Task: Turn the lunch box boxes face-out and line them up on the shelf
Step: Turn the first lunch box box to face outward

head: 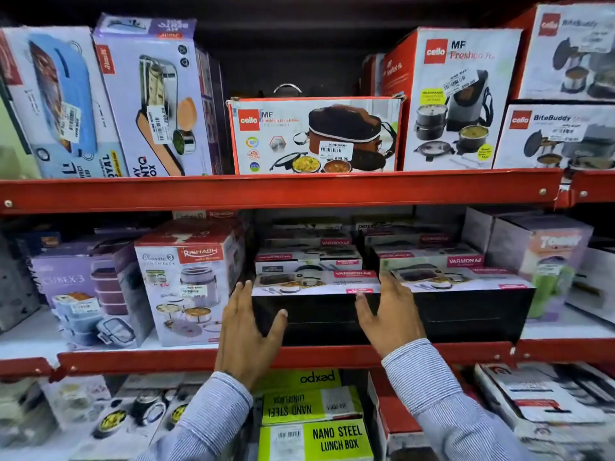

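Note:
On the middle shelf stand two stacks of flat Varmora lunch box boxes with black front sides. My left hand (248, 331) lies flat against the left front corner of the left Varmora stack (316, 284), fingers spread. My right hand (387, 311) presses on the same stack's right front edge, in the gap beside the right Varmora stack (466, 294). Neither hand lifts a box. A Rishabh Classic 3 box (186, 281) stands face-out just left of my left hand.
The top shelf holds a Cello MF box (316, 134), a taller Cello Freshco box (456, 98) and two purple bento boxes (149, 94). The red shelf rail (299, 191) runs above my hands. Green Nano Steel boxes (316, 437) lie on the shelf below.

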### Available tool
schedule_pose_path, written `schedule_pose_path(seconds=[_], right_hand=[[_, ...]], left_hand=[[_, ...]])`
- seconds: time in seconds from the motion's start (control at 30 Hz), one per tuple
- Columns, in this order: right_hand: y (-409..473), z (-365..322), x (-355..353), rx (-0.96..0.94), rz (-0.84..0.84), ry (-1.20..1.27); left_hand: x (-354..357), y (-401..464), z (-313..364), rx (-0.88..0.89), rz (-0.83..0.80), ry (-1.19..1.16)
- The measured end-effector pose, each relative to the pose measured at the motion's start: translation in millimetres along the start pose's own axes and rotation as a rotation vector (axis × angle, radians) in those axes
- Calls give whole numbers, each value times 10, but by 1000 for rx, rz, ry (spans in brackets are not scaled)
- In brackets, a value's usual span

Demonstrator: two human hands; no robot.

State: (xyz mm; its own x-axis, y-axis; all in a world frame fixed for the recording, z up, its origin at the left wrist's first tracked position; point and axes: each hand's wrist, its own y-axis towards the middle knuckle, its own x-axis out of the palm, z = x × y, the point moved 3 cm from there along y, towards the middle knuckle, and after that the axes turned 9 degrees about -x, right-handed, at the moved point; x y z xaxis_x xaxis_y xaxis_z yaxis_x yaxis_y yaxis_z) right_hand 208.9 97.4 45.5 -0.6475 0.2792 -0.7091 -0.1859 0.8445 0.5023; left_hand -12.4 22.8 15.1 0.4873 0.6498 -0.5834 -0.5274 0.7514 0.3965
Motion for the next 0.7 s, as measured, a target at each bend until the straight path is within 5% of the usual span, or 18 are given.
schedule_pose_path(seconds=[0.27, 0.5, 0.7], right_hand=[[94, 57, -2, 165, -55, 180], [24, 197, -188, 204, 92, 498], [-85, 233, -267, 202, 213, 587]], left_hand=[[15, 193, -46, -359, -176, -256], [-263, 239, -109, -318, -145, -641], [-359, 289, -280, -375, -86, -634]])
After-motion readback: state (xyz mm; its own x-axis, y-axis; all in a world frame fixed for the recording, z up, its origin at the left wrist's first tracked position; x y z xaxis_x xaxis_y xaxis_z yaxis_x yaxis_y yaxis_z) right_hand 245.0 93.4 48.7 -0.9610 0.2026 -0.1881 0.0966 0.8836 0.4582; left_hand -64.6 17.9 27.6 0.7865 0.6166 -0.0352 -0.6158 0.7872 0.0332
